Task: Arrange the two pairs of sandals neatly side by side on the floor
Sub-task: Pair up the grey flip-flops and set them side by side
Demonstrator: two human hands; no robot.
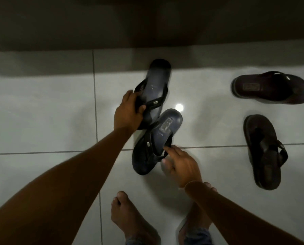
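Two blue sandals with black straps lie in the middle of the white tiled floor. My left hand [128,110] grips the strap of the farther blue sandal [155,85], whose near end overlaps the nearer one. My right hand [181,163] pinches the strap of the nearer blue sandal [163,131], which is tilted to the right. Two dark brown sandals sit apart on the right: one brown sandal [271,88] lies sideways at the far right, the other brown sandal [262,154] points roughly toward me.
A dark wall base [147,29] runs along the far edge of the floor. My bare feet [130,216] stand on the tiles at the bottom centre. Grout lines cross the floor, and a bright lamp reflection [179,107] sits beside the blue sandals.
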